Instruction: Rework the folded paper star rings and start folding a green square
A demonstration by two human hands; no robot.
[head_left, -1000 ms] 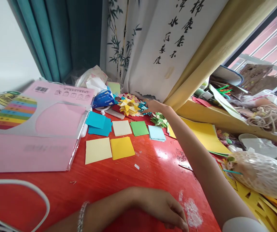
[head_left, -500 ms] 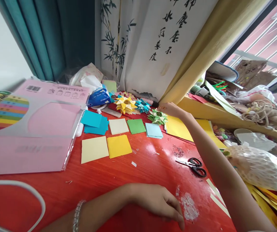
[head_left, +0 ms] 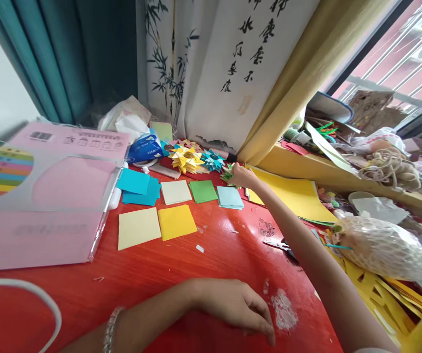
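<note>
Right hand [head_left: 243, 176] apparently gripping green paper star [head_left: 228, 173]; left hand [head_left: 238, 306] loosely curled on table [head_left: 181, 264]

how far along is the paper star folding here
Done: a yellow folded star and a blue folded star lie at the back of the red table. In hand: the right hand is on a green folded star, grip unclear; the left hand rests on the table. Left: flat paper squares, such as the green square and yellow square, lie unfolded.

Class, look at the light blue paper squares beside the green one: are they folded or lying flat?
Flat: the light blue squares lie stacked and unfolded on the red table.
</note>
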